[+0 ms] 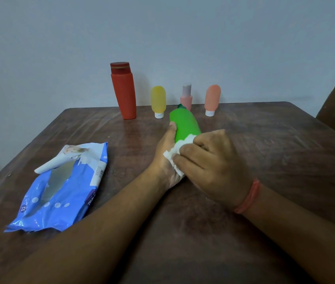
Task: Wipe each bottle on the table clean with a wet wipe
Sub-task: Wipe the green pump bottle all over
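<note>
Both hands' fingers [185, 155] around green bottle [184, 125]

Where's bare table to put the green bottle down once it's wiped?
Free: the table's right side, beyond the right hand and in front of the peach tube; also the strip between the wipes pack and the red bottle. Crowded: the back edge, where red bottle, yellow tube, pink bottle and peach tube stand in a row.
</note>
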Demonstrator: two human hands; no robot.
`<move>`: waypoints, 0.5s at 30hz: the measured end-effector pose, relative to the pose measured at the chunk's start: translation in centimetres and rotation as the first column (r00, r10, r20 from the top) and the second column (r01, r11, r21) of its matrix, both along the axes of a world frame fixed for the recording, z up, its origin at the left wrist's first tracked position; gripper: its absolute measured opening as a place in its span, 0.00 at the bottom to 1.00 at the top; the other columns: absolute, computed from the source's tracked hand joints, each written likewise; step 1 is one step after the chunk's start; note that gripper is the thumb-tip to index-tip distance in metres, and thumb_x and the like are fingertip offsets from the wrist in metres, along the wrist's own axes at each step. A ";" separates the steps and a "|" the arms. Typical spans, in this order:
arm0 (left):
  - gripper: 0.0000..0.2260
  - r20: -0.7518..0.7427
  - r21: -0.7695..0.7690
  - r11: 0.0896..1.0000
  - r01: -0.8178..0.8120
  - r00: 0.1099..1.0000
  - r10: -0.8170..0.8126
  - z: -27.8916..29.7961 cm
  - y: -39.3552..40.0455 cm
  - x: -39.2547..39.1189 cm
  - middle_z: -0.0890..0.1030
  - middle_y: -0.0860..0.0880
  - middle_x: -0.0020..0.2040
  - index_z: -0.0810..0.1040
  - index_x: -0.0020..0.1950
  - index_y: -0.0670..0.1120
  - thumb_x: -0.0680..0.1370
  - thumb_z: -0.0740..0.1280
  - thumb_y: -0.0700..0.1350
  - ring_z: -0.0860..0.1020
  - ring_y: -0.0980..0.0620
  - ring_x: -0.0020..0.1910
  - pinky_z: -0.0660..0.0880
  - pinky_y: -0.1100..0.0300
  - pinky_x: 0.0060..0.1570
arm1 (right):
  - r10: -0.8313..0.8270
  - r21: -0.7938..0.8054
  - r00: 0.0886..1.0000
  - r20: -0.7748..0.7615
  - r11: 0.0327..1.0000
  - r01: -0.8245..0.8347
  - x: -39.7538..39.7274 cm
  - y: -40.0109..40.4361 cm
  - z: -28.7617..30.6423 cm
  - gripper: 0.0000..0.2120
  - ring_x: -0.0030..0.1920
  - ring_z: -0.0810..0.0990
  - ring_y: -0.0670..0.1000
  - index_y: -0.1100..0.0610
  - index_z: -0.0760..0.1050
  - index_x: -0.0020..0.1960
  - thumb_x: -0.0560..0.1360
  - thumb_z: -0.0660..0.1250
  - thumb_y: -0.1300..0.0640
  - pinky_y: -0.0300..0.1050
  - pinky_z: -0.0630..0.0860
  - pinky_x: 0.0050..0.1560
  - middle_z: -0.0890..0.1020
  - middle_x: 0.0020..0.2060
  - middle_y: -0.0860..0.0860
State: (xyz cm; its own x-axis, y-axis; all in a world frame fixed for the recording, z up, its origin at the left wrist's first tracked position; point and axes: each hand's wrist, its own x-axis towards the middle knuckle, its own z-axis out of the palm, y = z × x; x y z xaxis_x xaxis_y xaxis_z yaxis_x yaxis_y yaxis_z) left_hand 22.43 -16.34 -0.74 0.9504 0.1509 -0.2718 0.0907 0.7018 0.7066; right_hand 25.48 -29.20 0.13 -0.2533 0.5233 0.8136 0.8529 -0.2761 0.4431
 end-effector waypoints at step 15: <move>0.33 0.187 -0.216 0.971 0.104 0.980 -0.064 0.5 0.5 -0.8 0.85 0.40 0.47 0.84 0.50 0.33 0.82 0.56 0.63 0.85 0.47 0.44 0.83 0.59 0.46 | -0.018 0.019 0.999 -0.045 1.000 0.019 -0.2 -0.2 0.2 0.06 0.37 0.78 0.57 0.60 0.82 0.42 0.77 0.70 0.66 0.53 0.74 0.40 0.81 0.37 0.53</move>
State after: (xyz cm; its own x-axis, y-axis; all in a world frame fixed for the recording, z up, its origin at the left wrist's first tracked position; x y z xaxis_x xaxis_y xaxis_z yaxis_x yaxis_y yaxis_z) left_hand 21.65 -15.85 -0.26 0.9930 0.0231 -0.1156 0.0437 0.8387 0.5429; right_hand 25.26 -29.41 0.35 -0.2068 0.5113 0.8342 0.8665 -0.3003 0.3988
